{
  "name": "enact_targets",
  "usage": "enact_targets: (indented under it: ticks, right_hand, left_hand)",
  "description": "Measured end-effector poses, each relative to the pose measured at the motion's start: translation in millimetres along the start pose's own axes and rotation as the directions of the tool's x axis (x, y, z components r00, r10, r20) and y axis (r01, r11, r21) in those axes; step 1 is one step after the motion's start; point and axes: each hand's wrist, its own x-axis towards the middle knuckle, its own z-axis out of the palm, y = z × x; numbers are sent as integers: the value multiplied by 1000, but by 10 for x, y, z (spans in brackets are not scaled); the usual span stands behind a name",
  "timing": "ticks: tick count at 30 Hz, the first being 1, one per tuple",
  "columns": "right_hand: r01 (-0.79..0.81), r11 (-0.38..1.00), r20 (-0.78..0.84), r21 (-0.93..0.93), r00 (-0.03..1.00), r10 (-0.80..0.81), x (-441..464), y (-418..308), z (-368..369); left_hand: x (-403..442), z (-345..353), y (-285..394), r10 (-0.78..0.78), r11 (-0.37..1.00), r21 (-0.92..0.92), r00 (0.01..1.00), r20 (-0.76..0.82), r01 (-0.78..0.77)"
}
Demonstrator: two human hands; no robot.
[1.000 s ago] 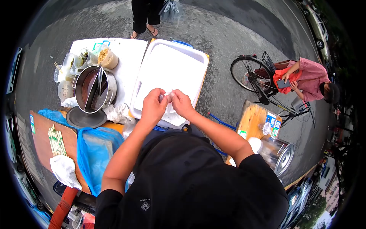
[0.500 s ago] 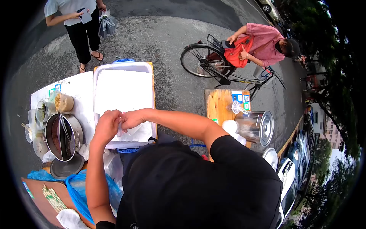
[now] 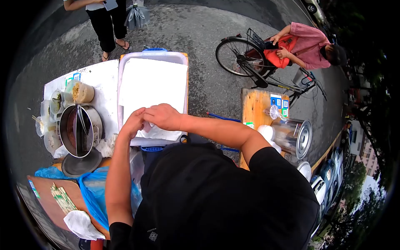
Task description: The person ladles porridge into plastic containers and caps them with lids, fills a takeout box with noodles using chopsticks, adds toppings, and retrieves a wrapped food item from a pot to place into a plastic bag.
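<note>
My left hand (image 3: 134, 123) and my right hand (image 3: 163, 117) meet over the near part of a white plastic tub (image 3: 186, 79). Both have closed fingers, pinching a small crumpled piece of thin see-through plastic (image 3: 146, 128), mostly hidden by the fingers. Whether it is a bag is hard to tell. Under the hands, a white cloth or sheet (image 3: 154, 83) covers most of the tub, rumpled at its near edge. Left of the tub stands a metal pot (image 3: 96, 125) with a dark divider and tongs in it.
Several tubs of toppings, one brown and crumbly (image 3: 84, 92), surround the pot. A dark round lid (image 3: 81, 164), blue plastic bag (image 3: 93, 189) and wrapped chopsticks (image 3: 63, 199) lie nearer. At right, a wooden table (image 3: 249, 102) bears a lidded canister (image 3: 291, 135). Two people and a bicycle (image 3: 237, 56) are beyond.
The whole view has shifted, so the stall appears further right and slightly higher. My hands stay together over the tub's near part, the right one now lying more over the left fingertips.
</note>
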Motion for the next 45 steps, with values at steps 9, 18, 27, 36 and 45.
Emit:
enact_targets:
  ticks: [9, 18, 27, 36, 45]
  right_hand:
    - [-405, 882, -194, 240, 870, 453, -197, -319, 63]
    - [-615, -351, 510, 707, 99, 854, -1066, 106, 624]
    - [-295, -523, 591, 800, 233, 772, -751, -61, 288]
    - [-465, 53, 241, 884, 548, 801, -200, -327, 338]
    - [-647, 465, 183, 604, 680, 710, 460, -110, -150]
  left_hand:
    - [-342, 155, -150, 213, 939, -216, 947, -241, -267]
    - [-173, -247, -903, 101, 896, -328, 858, -503, -298]
    - [-430, -86, -496, 251, 856, -324, 872, -420, -403]
    - [-416, 445, -46, 235, 846, -355, 875, -423, -399]
    - [-338, 229, 593, 366, 828, -341, 890, -271, -445]
